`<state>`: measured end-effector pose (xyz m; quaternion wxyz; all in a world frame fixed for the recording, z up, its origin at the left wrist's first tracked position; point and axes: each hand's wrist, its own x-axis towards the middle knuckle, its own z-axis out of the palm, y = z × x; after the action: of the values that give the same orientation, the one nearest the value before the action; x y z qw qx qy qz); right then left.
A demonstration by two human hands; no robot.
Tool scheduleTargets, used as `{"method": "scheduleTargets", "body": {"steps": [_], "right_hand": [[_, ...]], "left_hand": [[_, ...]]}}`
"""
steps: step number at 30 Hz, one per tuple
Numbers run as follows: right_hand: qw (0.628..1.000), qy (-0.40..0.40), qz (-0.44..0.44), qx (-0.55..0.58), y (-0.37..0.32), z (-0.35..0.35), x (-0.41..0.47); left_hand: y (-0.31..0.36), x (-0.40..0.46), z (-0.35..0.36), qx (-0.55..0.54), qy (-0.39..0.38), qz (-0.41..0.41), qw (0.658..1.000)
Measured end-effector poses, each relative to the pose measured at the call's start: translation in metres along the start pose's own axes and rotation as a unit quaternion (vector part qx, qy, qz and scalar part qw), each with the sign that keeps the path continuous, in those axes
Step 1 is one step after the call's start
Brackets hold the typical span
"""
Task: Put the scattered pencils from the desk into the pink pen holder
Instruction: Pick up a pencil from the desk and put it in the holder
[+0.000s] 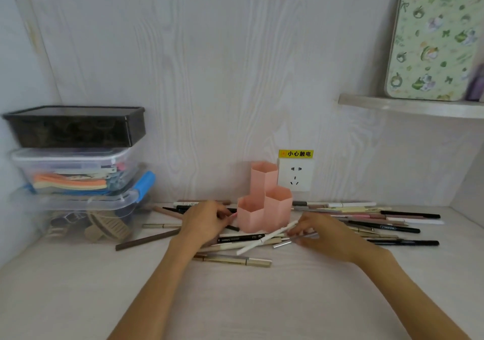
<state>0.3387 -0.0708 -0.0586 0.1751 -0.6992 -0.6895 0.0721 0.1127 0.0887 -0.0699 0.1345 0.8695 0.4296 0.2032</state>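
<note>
The pink pen holder (264,201), three hexagonal tubes joined together, stands upright at the back of the desk. Several pencils lie scattered around it: a white one (264,239) leaning toward its base, a black one (239,238), a brown one (146,240), gold ones (233,260) in front, and a pile (379,221) to the right. My left hand (207,221) is just left of the holder, its fingers curled and pinching a thin pinkish pencil (234,215). My right hand (319,231) lies right of the holder, fingertips pinching a silver-grey pencil (294,240).
Stacked plastic storage boxes (76,172) fill the left back corner. A wall socket (295,174) with a yellow warning label sits behind the holder. A shelf (408,106) at upper right carries a floral board (432,38). The white desk surface (248,300) extends toward me.
</note>
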Motion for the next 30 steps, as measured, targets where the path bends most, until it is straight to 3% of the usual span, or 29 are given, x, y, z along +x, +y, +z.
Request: {"method": "scheduleTargets", "body": {"steps": [6, 12, 16, 19, 22, 25, 30], "right_hand": [[0.997, 0.070, -0.003, -0.022, 0.005, -0.002, -0.008], [0.990, 0.120, -0.021, 0.073, 0.003, -0.010, -0.021], [0.967, 0.228, -0.009, 0.112, 0.000, -0.013, -0.020], [0.925, 0.350, -0.004, 0.149, -0.007, -0.013, -0.016], [0.848, 0.466, -0.008, 0.254, -0.018, -0.017, -0.006], [0.793, 0.520, -0.030, 0.317, -0.031, -0.028, 0.009], [0.755, 0.563, -0.050, 0.333, -0.051, -0.048, 0.050]], "left_hand": [[-0.008, -0.007, -0.004, 0.000, 0.101, -0.002, 0.995], [-0.003, -0.013, -0.009, -0.014, 0.216, 0.039, 0.976], [-0.002, -0.015, -0.011, -0.068, 0.285, 0.064, 0.954], [0.000, -0.015, -0.013, -0.124, 0.327, 0.070, 0.934], [0.004, -0.017, -0.012, -0.171, 0.360, 0.072, 0.914], [0.010, -0.019, -0.010, -0.210, 0.376, 0.083, 0.899], [0.012, -0.020, -0.006, -0.217, 0.404, 0.092, 0.884]]}}
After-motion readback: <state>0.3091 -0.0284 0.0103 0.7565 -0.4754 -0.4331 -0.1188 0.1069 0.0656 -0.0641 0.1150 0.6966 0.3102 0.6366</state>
